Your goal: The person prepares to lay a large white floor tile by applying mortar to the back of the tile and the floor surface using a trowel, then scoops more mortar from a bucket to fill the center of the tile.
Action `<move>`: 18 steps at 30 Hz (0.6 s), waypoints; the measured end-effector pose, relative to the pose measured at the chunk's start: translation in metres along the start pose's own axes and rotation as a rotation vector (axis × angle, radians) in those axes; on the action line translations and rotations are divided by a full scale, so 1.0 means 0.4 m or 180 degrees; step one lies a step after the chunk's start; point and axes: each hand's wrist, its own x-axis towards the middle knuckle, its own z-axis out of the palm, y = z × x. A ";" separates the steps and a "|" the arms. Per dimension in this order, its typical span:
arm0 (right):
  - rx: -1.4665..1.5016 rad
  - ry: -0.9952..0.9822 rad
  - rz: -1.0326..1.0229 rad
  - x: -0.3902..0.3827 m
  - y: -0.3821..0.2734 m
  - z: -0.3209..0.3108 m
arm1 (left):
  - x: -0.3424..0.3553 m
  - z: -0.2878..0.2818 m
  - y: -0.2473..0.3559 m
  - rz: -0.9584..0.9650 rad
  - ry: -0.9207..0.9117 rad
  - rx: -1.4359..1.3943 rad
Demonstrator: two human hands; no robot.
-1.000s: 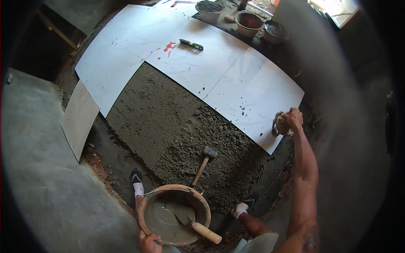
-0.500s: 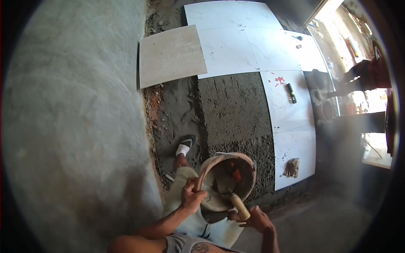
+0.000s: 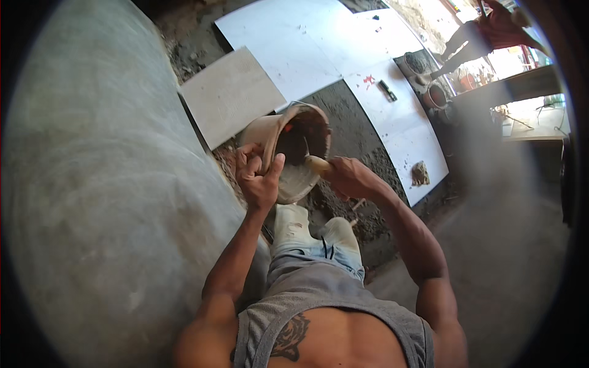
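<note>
A tilted, mortar-stained bucket [image 3: 256, 132] is held up in front of my legs, its mouth turned to the right. My left hand [image 3: 257, 184] grips its left rim, with the thumb at the lip and the fingers against the outer wall. My right hand [image 3: 354, 176] is closed around the pale wooden handle of a trowel [image 3: 318, 165]. The trowel's blade reaches into the bucket's dark inside and is mostly hidden. Something red shows deep in the bucket. Behind and below the bucket lies a grey mortar bed [image 3: 343, 113].
White tiles [image 3: 307, 37] border the mortar, bearing a small level [image 3: 388, 91], red bits [image 3: 368, 80] and a dirty sponge [image 3: 420, 173]. A ridged-back tile [image 3: 232, 95] lies left, by the grey wall [image 3: 110, 184]. Another person [image 3: 494, 30] stands far right near buckets [image 3: 435, 96].
The bucket has come up and swung forward, tilting more to the right. Both hands moved with it, still gripping bucket and trowel. The whole view has turned and more of my torso shows.
</note>
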 end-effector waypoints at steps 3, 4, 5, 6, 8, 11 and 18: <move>-0.0805 0.0297 -0.0380 -0.102 -0.100 -0.008 | 0.069 -0.095 0.074 0.0055 0.0318 -0.0566; -0.0779 0.0332 -0.0438 -0.135 -0.101 -0.002 | 0.072 -0.132 0.093 -0.0121 0.0420 -0.0592; -0.0417 0.0270 -0.0498 -0.178 -0.095 0.010 | 0.074 -0.170 0.124 -0.0113 0.0459 -0.0981; -0.0056 0.0194 -0.0555 -0.216 -0.090 0.024 | 0.079 -0.204 0.152 -0.0112 0.0487 -0.1370; 0.0406 0.0207 -0.0613 -0.333 -0.102 0.044 | 0.050 -0.268 0.178 -0.0209 0.0470 -0.1495; 0.0356 0.0872 -0.1128 -0.412 -0.077 0.084 | 0.021 -0.334 0.270 -0.0180 0.0193 -0.1438; -0.1961 0.1742 -0.1363 -0.500 -0.258 0.062 | -0.009 -0.395 0.331 -0.0020 0.0042 -0.1775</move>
